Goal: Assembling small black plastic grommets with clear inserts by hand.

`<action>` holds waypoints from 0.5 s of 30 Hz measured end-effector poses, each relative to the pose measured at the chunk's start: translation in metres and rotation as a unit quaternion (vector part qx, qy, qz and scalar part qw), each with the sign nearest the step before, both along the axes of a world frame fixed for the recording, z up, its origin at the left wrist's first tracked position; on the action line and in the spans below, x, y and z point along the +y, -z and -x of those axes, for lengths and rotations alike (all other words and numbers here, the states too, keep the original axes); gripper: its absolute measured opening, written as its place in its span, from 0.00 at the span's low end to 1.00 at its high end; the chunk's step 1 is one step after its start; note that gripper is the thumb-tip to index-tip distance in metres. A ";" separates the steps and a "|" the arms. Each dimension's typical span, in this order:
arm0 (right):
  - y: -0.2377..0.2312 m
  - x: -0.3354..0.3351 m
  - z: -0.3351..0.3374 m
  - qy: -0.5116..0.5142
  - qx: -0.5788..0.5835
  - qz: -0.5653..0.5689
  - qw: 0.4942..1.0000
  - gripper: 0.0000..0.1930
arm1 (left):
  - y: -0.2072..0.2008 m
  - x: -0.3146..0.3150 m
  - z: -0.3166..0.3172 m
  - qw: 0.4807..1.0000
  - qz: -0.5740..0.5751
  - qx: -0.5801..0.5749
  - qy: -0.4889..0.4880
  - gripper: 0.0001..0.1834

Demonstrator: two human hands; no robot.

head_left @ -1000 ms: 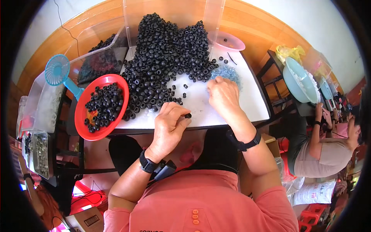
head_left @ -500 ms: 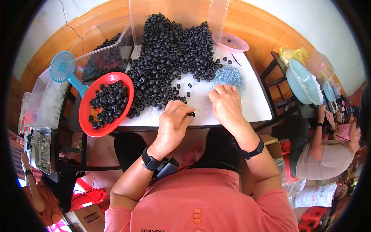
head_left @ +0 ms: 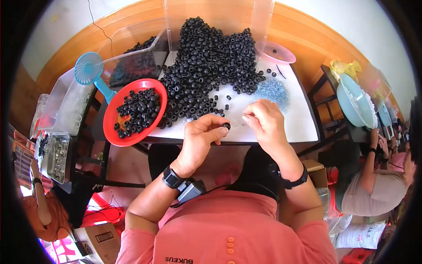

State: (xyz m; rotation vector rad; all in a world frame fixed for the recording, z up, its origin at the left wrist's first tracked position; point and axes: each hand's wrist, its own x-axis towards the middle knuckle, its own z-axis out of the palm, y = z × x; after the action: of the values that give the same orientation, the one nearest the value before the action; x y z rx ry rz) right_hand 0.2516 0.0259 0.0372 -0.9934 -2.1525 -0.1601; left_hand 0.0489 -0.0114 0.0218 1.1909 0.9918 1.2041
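My left hand (head_left: pixel 200 140) is closed in a pinch over the table's near edge. Between its thumb and index finger sits a small black bead-like piece (head_left: pixel 226 126) with a hole. To the right, a short gap away, my right hand (head_left: pixel 267 123) has its thumb and index fingertip pressed together; whatever they hold is too small to make out. Just beyond that hand lies a patch of tiny clear-blue pieces (head_left: pixel 272 90) on the white tabletop (head_left: pixel 301 116). A large heap of black bead-like pieces (head_left: pixel 206 66) spreads from a clear bin toward my left hand.
A red plate (head_left: pixel 115 137) of black pieces stands left, beside a light-blue handheld fan (head_left: pixel 89 68). At the back right is a pink dish (head_left: pixel 281 53). A light-blue basin (head_left: pixel 349 103) stands farther right, near a co-worker (head_left: pixel 373 189). Another person's arm (head_left: pixel 39 193) shows far left.
The view has shifted, moving the table rightward in the picture. My right hand has drawn from beside the blue patch toward my left hand. The held black piece now shows its hole.
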 end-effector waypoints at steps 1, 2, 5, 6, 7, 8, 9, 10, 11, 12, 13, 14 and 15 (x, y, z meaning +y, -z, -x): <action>-0.002 -0.004 0.006 -0.048 0.108 0.070 0.991 0.04 | 0.001 0.001 0.001 1.000 -0.001 0.001 -0.001 0.07; -0.003 -0.006 0.012 -0.096 0.214 0.139 0.962 0.05 | 0.005 0.003 0.002 1.000 0.001 -0.026 0.006 0.08; 0.004 -0.009 0.026 -0.136 0.273 0.188 0.934 0.05 | 0.005 0.004 0.002 0.998 0.001 -0.053 0.017 0.09; 0.006 -0.009 0.029 -0.143 0.291 0.220 0.920 0.05 | 0.005 0.003 0.002 0.998 -0.002 -0.053 0.022 0.10; 0.007 -0.010 0.032 -0.145 0.294 0.232 0.916 0.05 | 0.006 0.003 0.003 0.998 -0.001 -0.054 0.019 0.10; 0.009 -0.010 0.034 -0.147 0.293 0.234 0.915 0.05 | 0.008 0.003 0.003 0.997 0.001 -0.070 0.017 0.09; 0.012 -0.010 0.035 -0.143 0.275 0.210 0.927 0.06 | 0.009 0.002 0.004 0.996 0.003 -0.086 0.015 0.09; 0.014 -0.010 0.037 -0.139 0.256 0.185 0.939 0.06 | 0.010 0.003 0.005 0.996 0.003 -0.088 0.014 0.09; 0.015 -0.009 0.038 -0.140 0.254 0.186 0.939 0.06 | 0.011 0.003 0.006 0.995 0.014 -0.098 0.023 0.08; 0.016 -0.008 0.039 -0.135 0.212 0.104 0.962 0.07 | 0.011 0.004 0.007 0.993 0.025 -0.108 0.032 0.08; 0.017 -0.009 0.040 -0.127 0.168 0.023 0.977 0.08 | 0.012 0.004 0.008 0.993 0.025 -0.110 0.032 0.08; 0.018 -0.012 0.043 -0.127 0.166 0.023 0.978 0.08 | 0.012 0.004 0.009 0.993 0.034 -0.112 0.027 0.08; 0.018 -0.019 0.048 -0.105 0.123 -0.021 0.987 0.09 | 0.013 0.005 0.009 0.992 0.042 -0.114 0.023 0.07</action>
State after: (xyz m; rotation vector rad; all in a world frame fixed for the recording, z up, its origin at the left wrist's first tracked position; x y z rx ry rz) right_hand 0.2039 0.0068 0.0191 -0.7161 -2.0003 0.0183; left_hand 0.0399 -0.0068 0.0091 0.9795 0.8307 1.2194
